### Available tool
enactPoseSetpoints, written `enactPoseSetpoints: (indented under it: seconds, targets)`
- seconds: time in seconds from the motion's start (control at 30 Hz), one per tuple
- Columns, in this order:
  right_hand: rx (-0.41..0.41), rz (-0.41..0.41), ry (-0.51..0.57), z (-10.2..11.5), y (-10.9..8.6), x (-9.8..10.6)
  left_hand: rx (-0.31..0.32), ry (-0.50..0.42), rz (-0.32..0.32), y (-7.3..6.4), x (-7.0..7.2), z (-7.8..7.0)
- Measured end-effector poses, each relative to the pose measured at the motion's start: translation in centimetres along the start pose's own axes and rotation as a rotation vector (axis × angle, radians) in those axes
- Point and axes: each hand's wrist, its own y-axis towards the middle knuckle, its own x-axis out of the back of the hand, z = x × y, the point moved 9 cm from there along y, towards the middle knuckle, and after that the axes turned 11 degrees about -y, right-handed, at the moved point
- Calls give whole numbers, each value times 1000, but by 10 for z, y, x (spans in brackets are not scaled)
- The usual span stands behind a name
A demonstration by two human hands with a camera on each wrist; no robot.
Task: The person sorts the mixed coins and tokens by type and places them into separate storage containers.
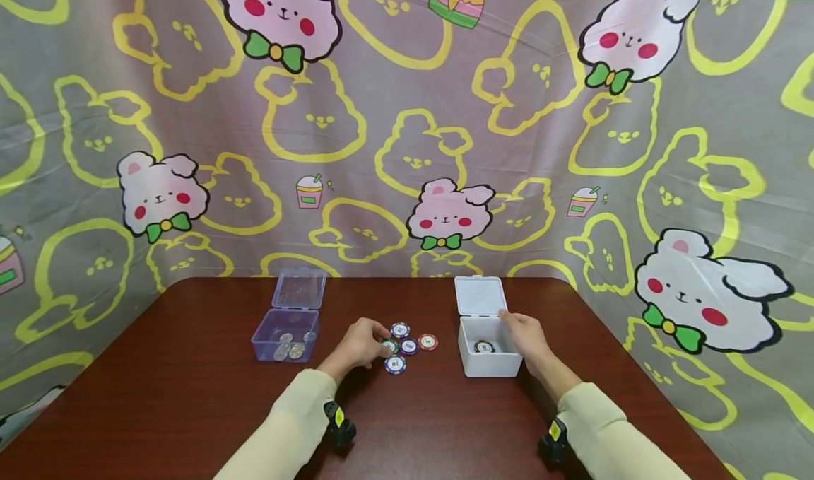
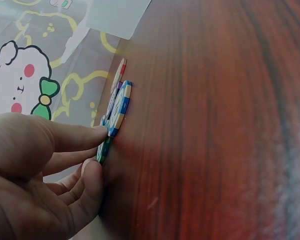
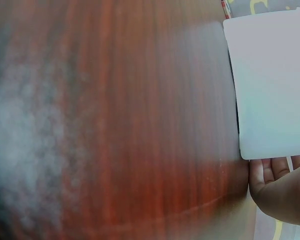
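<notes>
At nine o'clock from the white box point(image 1: 490, 365), pinches green chip point(image 1: 392, 343) in left grip point(image 1: 361, 342), likely needing a lift next; touches box's three o'clock with right grip point(image 1: 526, 333), cannot tell if pinching.

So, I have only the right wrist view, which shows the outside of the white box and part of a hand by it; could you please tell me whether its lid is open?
Observer: Yes, in the head view the lid of the white box stands open, tilted back on the far side.
Operator: Thank you; and is there anything inside, please?
Observer: At least one chip lies in it; I cannot tell whether others are beneath.
Operator: That helps; may I ask what the left hand is at?
Observer: The left hand pinches the green chip, in a group of chips on the table.
</notes>
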Motion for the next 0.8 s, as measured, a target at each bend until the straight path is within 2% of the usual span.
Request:
enactPoseSetpoints:
  seconds: [0.8]
  targets:
    - [-12, 9, 2, 0, -2, 0, -14, -22, -29, -7, 2, -4]
